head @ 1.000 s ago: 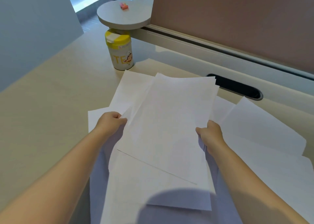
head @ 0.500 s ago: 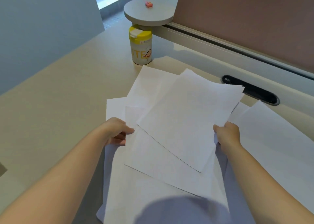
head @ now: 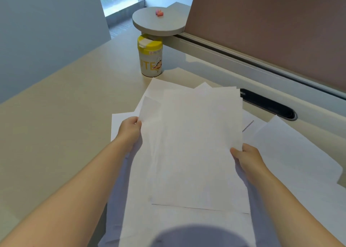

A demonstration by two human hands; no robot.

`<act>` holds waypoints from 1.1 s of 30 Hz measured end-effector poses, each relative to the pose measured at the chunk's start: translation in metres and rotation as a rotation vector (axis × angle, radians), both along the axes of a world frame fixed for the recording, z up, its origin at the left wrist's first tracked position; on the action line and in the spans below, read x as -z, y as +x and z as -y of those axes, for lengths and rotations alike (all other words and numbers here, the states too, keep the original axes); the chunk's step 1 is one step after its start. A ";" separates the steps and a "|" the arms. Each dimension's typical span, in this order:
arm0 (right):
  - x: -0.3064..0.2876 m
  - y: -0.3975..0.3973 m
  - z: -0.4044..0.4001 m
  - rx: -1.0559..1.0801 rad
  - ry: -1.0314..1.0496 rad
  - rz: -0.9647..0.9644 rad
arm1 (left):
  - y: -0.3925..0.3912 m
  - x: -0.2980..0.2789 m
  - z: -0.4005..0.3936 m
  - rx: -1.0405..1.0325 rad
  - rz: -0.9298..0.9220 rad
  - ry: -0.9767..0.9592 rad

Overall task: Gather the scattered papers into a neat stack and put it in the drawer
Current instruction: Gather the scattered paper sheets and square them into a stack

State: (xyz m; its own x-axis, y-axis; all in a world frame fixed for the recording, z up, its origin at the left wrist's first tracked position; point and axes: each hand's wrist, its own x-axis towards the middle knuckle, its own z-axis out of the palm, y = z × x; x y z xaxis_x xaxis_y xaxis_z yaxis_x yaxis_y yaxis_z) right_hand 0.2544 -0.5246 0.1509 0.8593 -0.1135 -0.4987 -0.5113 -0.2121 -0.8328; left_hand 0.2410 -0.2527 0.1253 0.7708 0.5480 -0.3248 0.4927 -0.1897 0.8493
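Note:
Several white sheets of paper overlap in a loose bundle in front of me, over the beige desk. My left hand pinches the bundle's left edge, where one sheet's corner curls up. My right hand grips the right edge, thumb on top. More loose sheets lie flat on the desk to the right, and others lie under the bundle at the left and near me. No drawer is in view.
A white canister with a yellow lid stands just beyond the papers. Above it a round grey shelf carries a small pink object. A dark cable slot and a brown partition run along the desk's far right.
The skewed top sheets have been turned and drawn into closer alignment. My left hand has moved up from the desk and taken hold of the bundle's left edge. The view has shifted left.

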 end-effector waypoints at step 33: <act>0.008 0.054 -0.066 -0.241 -0.235 0.040 | 0.009 -0.019 -0.039 -0.013 -0.095 -0.203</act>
